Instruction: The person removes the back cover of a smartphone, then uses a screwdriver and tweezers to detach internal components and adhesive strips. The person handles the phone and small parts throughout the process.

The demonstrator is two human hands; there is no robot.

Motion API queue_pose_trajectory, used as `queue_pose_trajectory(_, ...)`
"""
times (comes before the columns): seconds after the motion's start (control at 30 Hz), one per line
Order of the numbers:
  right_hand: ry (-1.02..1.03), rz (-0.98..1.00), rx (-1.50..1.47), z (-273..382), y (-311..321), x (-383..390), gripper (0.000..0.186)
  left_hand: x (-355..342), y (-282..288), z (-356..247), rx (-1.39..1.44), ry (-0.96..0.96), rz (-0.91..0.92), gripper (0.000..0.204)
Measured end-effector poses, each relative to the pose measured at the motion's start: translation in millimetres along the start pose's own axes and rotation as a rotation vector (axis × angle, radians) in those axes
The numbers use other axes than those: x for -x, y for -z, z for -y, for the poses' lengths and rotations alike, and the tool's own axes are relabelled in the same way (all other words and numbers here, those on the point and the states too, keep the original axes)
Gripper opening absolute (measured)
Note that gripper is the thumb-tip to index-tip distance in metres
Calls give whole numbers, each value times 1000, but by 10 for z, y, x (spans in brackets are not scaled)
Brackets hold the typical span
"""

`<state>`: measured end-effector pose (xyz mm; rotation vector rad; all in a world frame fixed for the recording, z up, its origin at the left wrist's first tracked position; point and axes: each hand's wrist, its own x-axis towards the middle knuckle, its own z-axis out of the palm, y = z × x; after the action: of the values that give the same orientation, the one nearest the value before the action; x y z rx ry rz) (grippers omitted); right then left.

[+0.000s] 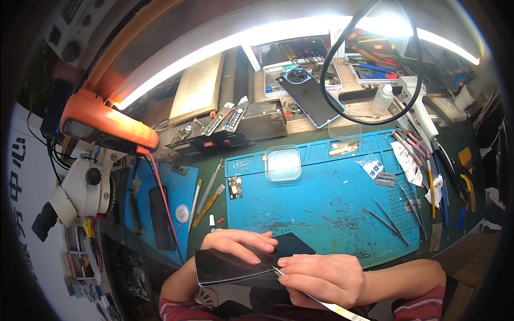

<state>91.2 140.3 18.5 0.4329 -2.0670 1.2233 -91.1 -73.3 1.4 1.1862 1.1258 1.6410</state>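
Note:
My left hand [235, 247] grips a dark phone [230, 270] low in front of me, fingers lying over its glossy black face and thumb out of sight. A second black flat panel [295, 245] shows behind it at the right; whether it is joined to the phone I cannot tell. My right hand [324, 275] pinches a thin silver tool [313, 300] with a pale, yellowish rear part. Its pointed tip meets the phone's right edge, close to my left fingertips. Whether the tool is tweezers or a blade I cannot make out.
Beneath lies a blue work mat [300, 208] with a clear plastic box [282, 163] and tweezers [388, 222]. Another phone [310, 96] leans at the back. At left stand an orange multimeter [107, 125], a microscope [80, 187] and a smaller mat. A black cable [323, 69] loops overhead.

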Motion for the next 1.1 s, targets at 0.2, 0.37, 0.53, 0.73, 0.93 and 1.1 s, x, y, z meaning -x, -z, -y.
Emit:
queue_pose_trajectory(0.2,3,-8,3,-5,-23,2,29,5,-1,-5,17,10,-13,27)
queue_pose_trajectory(0.37,13,-4,10,-7,-12,-19,30,11,16,1,0,11,-7,28)
queue_pose_trajectory(0.53,-19,-8,-12,-1,-13,-5,31,0,7,-7,5,9,-10,28)
queue_pose_trajectory(0.73,-21,-9,-24,-2,-17,-13,31,21,20,14,5,4,-8,27)
queue_pose_trajectory(0.93,-16,-3,-16,-3,-6,-10,30,11,-33,-25,-1,27,-31,29)
queue_pose_trajectory(1.1,-19,1,-10,5,-2,-8,30,-14,-36,-41,22,35,-35,30)
